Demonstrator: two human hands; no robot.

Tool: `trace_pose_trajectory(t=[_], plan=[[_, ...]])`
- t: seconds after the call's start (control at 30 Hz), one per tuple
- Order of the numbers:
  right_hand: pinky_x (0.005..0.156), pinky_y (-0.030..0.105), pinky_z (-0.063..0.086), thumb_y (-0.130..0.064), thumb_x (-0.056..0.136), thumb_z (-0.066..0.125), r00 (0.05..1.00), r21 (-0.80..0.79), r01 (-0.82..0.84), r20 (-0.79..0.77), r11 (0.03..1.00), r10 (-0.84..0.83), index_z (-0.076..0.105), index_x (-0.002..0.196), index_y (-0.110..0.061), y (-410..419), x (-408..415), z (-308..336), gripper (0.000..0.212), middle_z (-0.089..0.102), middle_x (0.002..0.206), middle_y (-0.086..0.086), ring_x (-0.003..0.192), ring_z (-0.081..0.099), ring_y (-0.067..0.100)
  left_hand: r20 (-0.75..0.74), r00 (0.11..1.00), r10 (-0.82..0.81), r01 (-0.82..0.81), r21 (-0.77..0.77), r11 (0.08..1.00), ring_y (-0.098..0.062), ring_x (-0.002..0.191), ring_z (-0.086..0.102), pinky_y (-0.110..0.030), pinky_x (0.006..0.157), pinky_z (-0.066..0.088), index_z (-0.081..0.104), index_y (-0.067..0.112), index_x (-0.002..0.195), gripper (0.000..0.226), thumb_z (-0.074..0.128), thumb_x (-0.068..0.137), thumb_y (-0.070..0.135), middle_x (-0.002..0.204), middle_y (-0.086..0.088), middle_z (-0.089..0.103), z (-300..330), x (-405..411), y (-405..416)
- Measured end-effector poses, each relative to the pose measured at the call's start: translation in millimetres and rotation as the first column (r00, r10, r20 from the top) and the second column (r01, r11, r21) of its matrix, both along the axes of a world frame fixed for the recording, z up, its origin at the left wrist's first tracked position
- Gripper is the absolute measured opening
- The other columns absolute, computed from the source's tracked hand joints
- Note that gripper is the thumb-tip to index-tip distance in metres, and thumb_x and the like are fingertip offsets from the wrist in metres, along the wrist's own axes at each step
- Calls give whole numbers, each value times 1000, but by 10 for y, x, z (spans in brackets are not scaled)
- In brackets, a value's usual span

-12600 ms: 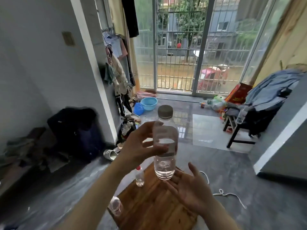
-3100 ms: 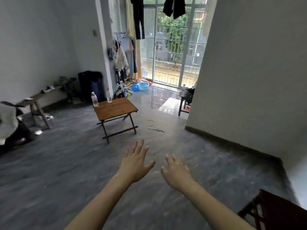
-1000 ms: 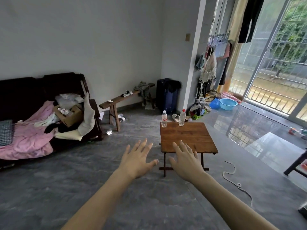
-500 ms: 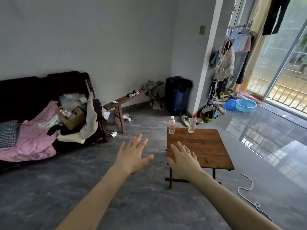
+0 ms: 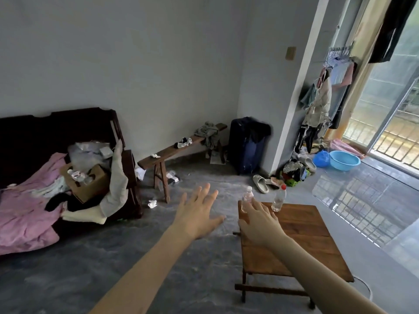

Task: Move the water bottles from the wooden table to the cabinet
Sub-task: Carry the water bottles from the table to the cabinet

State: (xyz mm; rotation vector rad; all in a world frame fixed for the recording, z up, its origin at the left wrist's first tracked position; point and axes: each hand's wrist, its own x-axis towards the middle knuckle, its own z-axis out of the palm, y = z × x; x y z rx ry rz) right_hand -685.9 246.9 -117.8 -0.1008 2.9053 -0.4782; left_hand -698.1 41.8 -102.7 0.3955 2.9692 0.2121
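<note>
Two clear water bottles stand on the far edge of the small wooden table (image 5: pixel 301 236). The white-capped bottle (image 5: pixel 246 198) is at the far left corner, and the red-capped bottle (image 5: pixel 278 199) stands to its right. My right hand (image 5: pixel 260 220) reaches over the table's left side with fingers spread, its fingertips just in front of the white-capped bottle's base. My left hand (image 5: pixel 198 214) is held out flat over the floor, left of the table, and holds nothing. The cabinet is not in view.
A dark sofa (image 5: pixel 56 173) piled with pink bedding and a cardboard box fills the left. A wooden bench (image 5: pixel 172 152) and a blue suitcase (image 5: pixel 247 146) stand along the far wall. Slippers (image 5: pixel 260 183), a blue basin (image 5: pixel 344 160) and hanging clothes lie near the balcony door.
I have walked closer to the table. Both outstretched hands have come nearer to the bottles, and the right hand now reaches over the table's left edge.
</note>
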Motion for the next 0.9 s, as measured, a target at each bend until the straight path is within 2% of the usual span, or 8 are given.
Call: trace_pose_trajectory(t=[0.13, 0.4, 0.57, 0.9], plan=[[119, 59, 20, -42, 94, 45, 999, 21, 37, 11, 999, -38, 23, 153, -28, 28, -497, -35, 65, 11, 167, 5, 151, 18, 32, 31, 999, -8, 8, 16, 1000, -21, 160, -11, -54, 128, -5, 0, 32, 164, 81, 35, 100, 67, 173, 2, -15, -92, -495, -95], [119, 58, 21, -47, 96, 43, 997, 10, 73, 22, 997, -73, 21, 154, -25, 69, -1639, -288, 65, 12, 167, 4, 151, 17, 29, 70, 997, -27, 28, -11, 1000, -19, 159, -13, -53, 126, -6, -2, 32, 164, 83, 33, 99, 71, 172, 4, -18, -308, -1731, -169], [119, 58, 19, -46, 95, 45, 991, -20, 133, 26, 991, -133, 18, 156, -26, 312, -2573, -395, 69, 9, 168, 5, 152, 13, 29, 49, 995, -92, 94, -42, 995, -18, 159, -13, -52, 125, -8, -2, 33, 163, 84, 31, 98, 73, 172, 5, -18, -326, -2785, 85], [120, 55, 21, -43, 98, 44, 975, -42, 208, 91, 977, -203, 17, 157, -24, 698, -4137, -459, 68, 7, 168, 4, 152, 14, 29, 141, 974, -175, 188, -83, 979, -18, 159, -13, -52, 127, -7, -2, 31, 164, 83, 32, 99, 70, 172, 4, -19, -285, -4373, 515]])
